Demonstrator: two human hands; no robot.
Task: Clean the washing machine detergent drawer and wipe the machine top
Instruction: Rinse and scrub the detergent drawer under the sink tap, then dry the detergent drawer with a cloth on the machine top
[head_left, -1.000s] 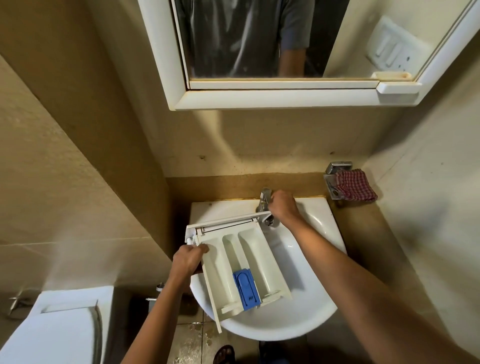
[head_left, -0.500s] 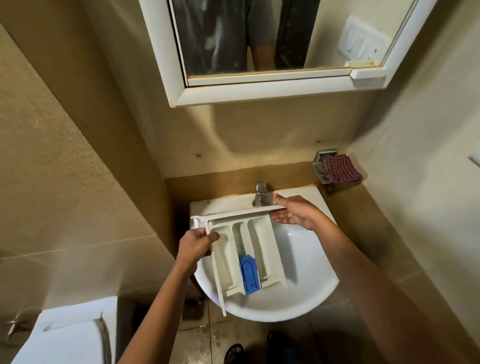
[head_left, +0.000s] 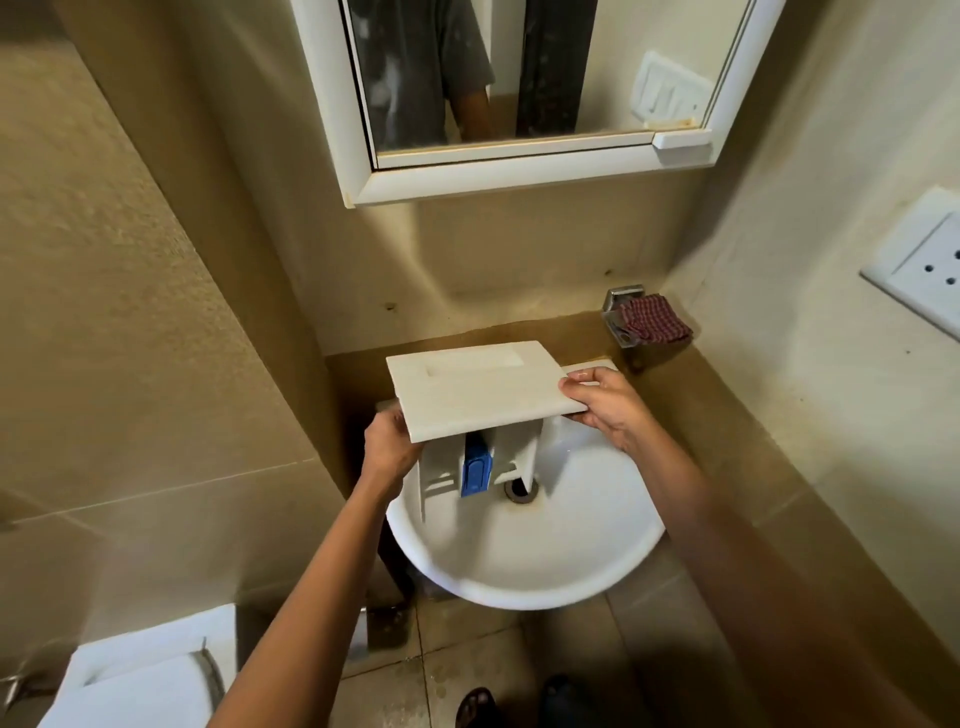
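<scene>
White drawer front (head_left: 478, 395) hides most compartments (head_left: 511, 453) (blue insert (head_left: 475, 470) shows)

The person shows as 2 bare forearms: the left forearm (head_left: 311, 587) looks slim and the right forearm (head_left: 727, 545) broader through the wide lens, each uncovered along all its visible length. The left hand (head_left: 387, 449) and right hand (head_left: 605, 408) are bare too, and a nail glints on the right thumb (head_left: 579, 375). In the mirror (head_left: 519, 176) the reflection wears a grey T-shirt (head_left: 410, 67) — its short sleeve (head_left: 475, 62) ends above the elbow, with bare arm below. At the bottom edge 2 feet appear: 1 in a dark open sandal (head_left: 475, 706) with toes showing, the other in dark footwear (head_left: 563, 699) — too dim to make out.
</scene>
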